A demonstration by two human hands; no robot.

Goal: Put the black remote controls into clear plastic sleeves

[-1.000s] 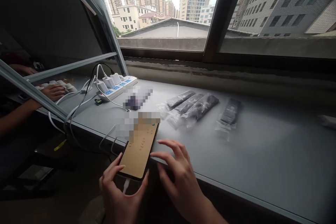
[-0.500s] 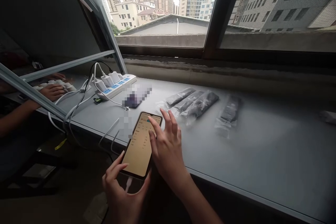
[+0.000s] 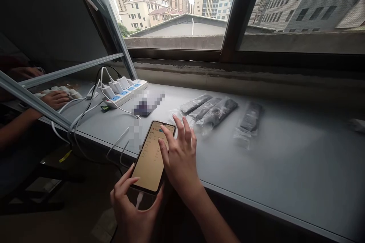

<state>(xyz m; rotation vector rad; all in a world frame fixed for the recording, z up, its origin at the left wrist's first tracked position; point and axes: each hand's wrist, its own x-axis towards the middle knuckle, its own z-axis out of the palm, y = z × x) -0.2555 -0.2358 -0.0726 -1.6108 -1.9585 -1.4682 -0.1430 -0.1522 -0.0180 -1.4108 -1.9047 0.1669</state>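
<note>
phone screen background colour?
Phone screen is tan-yellow, with small dark marks; shows best in the head view.

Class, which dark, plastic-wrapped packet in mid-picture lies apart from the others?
The rightmost packet there: a visible gap separates it from the other packets, which lie side by side, close together, nearer the right hand.
</note>
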